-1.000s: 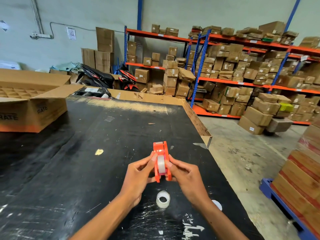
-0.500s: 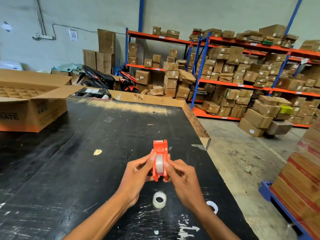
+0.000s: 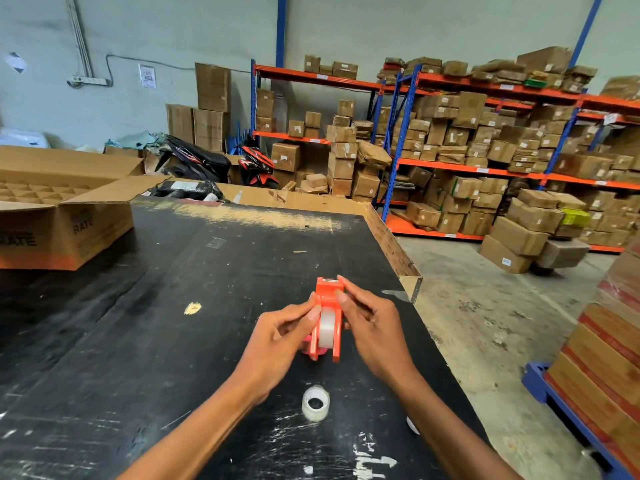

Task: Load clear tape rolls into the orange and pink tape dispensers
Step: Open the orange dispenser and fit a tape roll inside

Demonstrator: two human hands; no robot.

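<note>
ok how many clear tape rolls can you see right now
2: one clear tape roll seated in the orange dispenser held by both hands, one loose roll lying flat on the black table nearer the person. Others may be hidden.

An orange dispenser (image 3: 327,306) with a translucent whitish roll (image 3: 326,328) sits between the hands; a sliver of pink (image 3: 306,341) shows behind the left hand, above a scuffed black tabletop (image 3: 138,341).
</note>
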